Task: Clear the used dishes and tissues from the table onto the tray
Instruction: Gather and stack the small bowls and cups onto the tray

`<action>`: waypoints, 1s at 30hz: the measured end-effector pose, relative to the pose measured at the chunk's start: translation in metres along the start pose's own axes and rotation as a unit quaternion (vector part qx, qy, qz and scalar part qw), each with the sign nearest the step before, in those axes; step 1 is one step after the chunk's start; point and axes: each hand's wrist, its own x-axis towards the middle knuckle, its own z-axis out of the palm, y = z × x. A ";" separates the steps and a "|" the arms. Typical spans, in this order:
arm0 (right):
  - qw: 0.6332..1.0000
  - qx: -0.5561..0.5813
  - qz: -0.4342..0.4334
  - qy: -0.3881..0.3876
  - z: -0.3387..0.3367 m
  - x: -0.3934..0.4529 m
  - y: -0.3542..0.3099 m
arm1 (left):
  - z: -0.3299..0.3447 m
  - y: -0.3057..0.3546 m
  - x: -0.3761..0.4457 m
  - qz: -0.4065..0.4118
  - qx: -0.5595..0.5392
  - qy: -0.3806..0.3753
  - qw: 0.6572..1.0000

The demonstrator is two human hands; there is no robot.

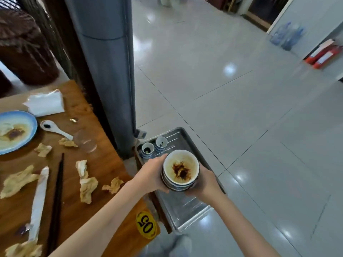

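Both hands hold a stack of used bowls (181, 168) above the metal tray (182, 204); the top bowl is white inside with dark sauce stains. My left hand (155, 175) grips the stack's left side and my right hand (205, 179) grips its right side. Two small blue-and-white cups (154, 146) stand at the tray's far end. On the wooden table (104, 164) to the left lie a blue-rimmed dirty plate (14, 131), a white ceramic spoon (54, 128), dark chopsticks (56, 199), a paper chopstick sleeve (39, 203) and several crumpled stained tissues (87, 184).
A folded white napkin (45, 103) lies at the table's far side and a clear glass (85, 141) near its right edge. A grey pillar (109, 71) rises just behind the tray. A yellow "05" sticker (146, 224) marks the table corner. Tiled floor spreads to the right.
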 end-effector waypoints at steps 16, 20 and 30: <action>0.983 0.030 -0.118 -0.138 0.017 0.163 0.083 | 0.098 -0.058 0.102 -0.191 -0.087 0.146 0.967; 0.970 0.012 -0.155 -0.186 0.042 0.200 0.109 | 0.130 -0.084 0.119 -0.246 -0.114 0.191 0.944; 0.949 -0.026 -0.197 -0.245 0.129 0.262 0.156 | 0.187 -0.154 0.132 -0.306 -0.129 0.263 0.906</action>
